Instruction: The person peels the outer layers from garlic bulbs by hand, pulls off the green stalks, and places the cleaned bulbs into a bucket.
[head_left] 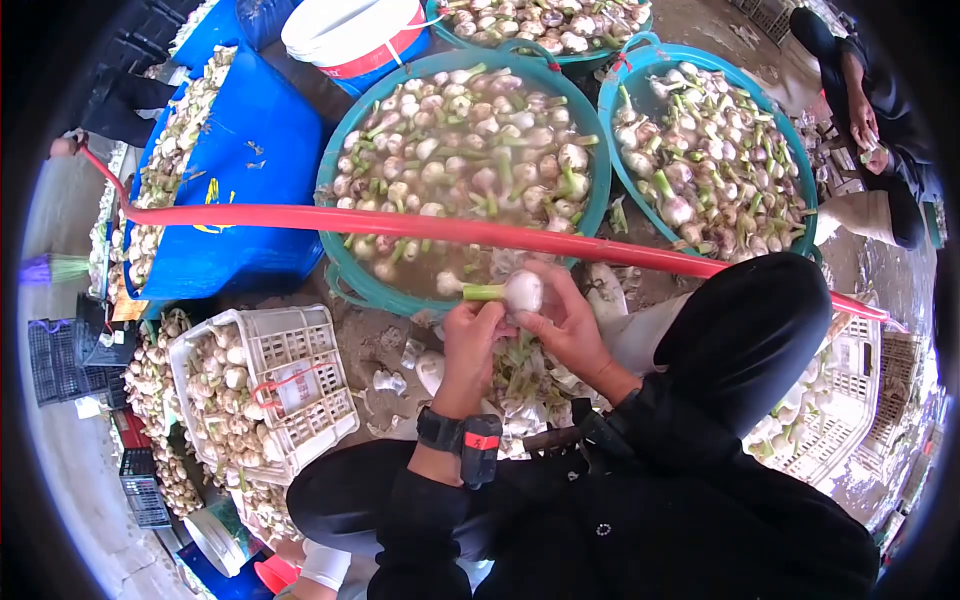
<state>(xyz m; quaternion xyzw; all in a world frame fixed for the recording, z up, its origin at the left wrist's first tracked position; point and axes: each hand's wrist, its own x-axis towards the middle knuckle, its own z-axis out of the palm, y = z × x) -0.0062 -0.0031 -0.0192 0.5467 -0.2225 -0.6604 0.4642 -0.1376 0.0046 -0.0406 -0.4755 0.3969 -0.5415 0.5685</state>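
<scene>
A white garlic bulb (524, 291) with a short green stem (483, 293) pointing left is between my two hands, just in front of the near rim of a green tub. My right hand (572, 325) curls round the bulb from the right, thumb below it. Bent at the stem and lower left side of the bulb, the fingers of my left hand (472, 345) are closed; what they cover is partly hidden. Below both hands lies a heap of garlic peelings and leaves (525, 385).
A red pole (430, 226) crosses in front of me above the green tubs (325, 180) of garlic in water. A white crate (300, 390) of garlic and a blue bin (265, 150) stand left. Another white crate (835, 400) is right. Another person's hands (868, 130) work at far right.
</scene>
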